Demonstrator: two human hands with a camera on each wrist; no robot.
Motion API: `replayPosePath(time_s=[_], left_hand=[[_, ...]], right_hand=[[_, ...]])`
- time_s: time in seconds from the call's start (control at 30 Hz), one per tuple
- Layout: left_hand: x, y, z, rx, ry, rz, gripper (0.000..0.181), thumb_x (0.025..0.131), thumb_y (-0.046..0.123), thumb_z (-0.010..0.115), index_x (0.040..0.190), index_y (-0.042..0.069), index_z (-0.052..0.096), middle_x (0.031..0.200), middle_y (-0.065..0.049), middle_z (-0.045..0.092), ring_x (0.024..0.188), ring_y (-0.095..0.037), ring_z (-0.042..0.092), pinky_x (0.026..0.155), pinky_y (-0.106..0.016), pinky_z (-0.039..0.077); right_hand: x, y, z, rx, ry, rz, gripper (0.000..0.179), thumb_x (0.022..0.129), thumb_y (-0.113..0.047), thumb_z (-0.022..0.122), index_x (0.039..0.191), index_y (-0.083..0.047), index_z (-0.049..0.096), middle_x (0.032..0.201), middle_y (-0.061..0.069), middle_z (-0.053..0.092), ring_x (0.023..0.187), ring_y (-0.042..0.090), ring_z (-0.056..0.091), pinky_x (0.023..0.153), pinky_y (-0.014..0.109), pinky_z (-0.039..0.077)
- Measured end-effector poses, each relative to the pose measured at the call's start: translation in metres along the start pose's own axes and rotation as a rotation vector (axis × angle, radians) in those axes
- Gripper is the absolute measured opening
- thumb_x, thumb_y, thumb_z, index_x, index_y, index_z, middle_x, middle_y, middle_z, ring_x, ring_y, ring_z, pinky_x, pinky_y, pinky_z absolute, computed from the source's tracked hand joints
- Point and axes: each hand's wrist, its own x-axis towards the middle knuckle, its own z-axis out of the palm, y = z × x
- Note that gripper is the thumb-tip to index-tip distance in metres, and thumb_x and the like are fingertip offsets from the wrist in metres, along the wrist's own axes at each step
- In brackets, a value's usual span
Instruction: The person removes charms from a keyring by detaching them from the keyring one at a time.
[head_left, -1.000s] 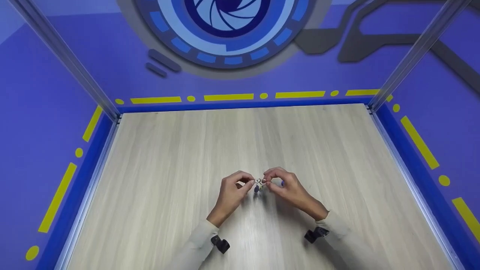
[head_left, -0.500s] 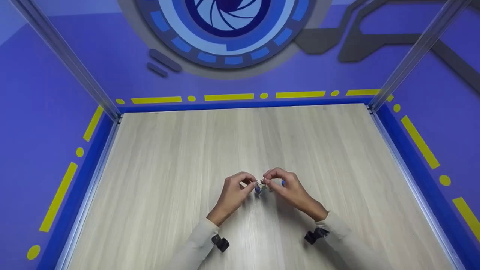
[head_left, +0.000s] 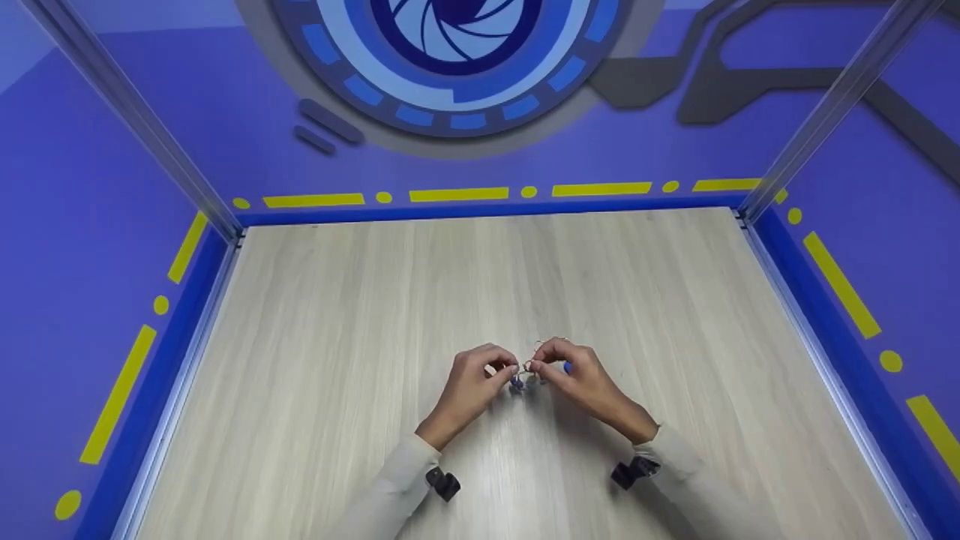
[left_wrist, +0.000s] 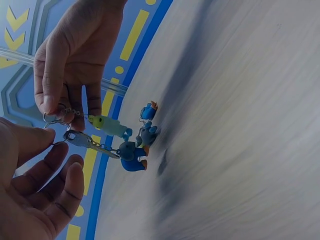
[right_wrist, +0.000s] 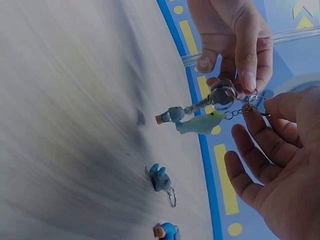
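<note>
Left hand: the left hand [head_left: 474, 382] has its grip pinched on the metal rings [left_wrist: 60, 121], thumb against fingertips.
Right hand: the right hand [head_left: 585, 380] faces it, its grip pinching the same small cluster of rings (which ring belongs to which hand, I cannot tell).
Rings: held up between the two sets of fingertips, above the counter [head_left: 360, 315].
Key: a silver key [left_wrist: 79, 139] hangs from the cluster, just beside the left fingertips in the left wrist view.
Grey-headed figure: a small grey-headed figure with a blue body [left_wrist: 133, 159] dangles on a chain alongside the key.
Pale figure: a pale figure with a yellow-green head [left_wrist: 112, 127] hangs from its own short chain [right_wrist: 234, 114], near the grey-headed one.
Loose pieces: a grey-blue figure [right_wrist: 160, 178] with a ring attached lies on the counter; near it is a blue figure with an orange part [right_wrist: 169, 231], cut by the right wrist view's edge.
Sleeves: pale, each with a black device [head_left: 442, 484] at the wrist.
Wall: the blue-purple wall [head_left: 562, 161] carries yellow dashes and dots [head_left: 459, 194] along its foot.
</note>
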Motion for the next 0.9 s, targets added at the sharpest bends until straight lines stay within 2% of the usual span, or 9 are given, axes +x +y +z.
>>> replayPosePath(time_s=[0.3,0.57,0.73,0.9], left_hand=[[-0.001,-0.001,0.001,-0.013,0.037,0.024,0.009,0.097,0.003,0.082,0.094,0.011,0.082,0.091,0.007,0.077,0.085,-0.006,0.067,0.072,-0.037,0.06],[-0.001,0.002,0.0,-0.03,0.034,0.004,0.007,0.099,0.005,0.081,0.097,0.011,0.084,0.094,0.007,0.077,0.087,-0.007,0.069,0.074,-0.034,0.06],[-0.001,0.003,0.0,-0.035,0.039,-0.014,0.007,0.098,0.005,0.082,0.096,0.011,0.084,0.093,0.008,0.078,0.086,-0.007,0.069,0.074,-0.032,0.059],[0.0,0.002,0.0,-0.056,0.059,-0.003,0.008,0.097,0.005,0.083,0.096,0.013,0.085,0.094,0.008,0.079,0.086,-0.008,0.07,0.072,-0.029,0.058]], right_hand=[[-0.001,0.0,-0.003,0.009,-0.014,0.078,0.007,0.103,-0.005,0.077,0.097,-0.007,0.076,0.091,0.003,0.077,0.086,0.012,0.069,0.08,0.027,0.057],[-0.004,0.005,-0.004,0.038,-0.057,0.138,0.007,0.105,-0.008,0.075,0.098,-0.007,0.077,0.093,0.005,0.077,0.087,0.017,0.074,0.08,0.03,0.058],[-0.006,0.009,-0.002,0.044,-0.05,0.106,0.007,0.104,-0.007,0.075,0.098,-0.008,0.077,0.093,0.005,0.077,0.087,0.012,0.07,0.081,0.028,0.057],[-0.007,0.012,-0.001,0.072,-0.012,0.062,0.006,0.103,-0.004,0.076,0.099,-0.008,0.078,0.092,0.006,0.076,0.086,0.011,0.068,0.08,0.03,0.056]])
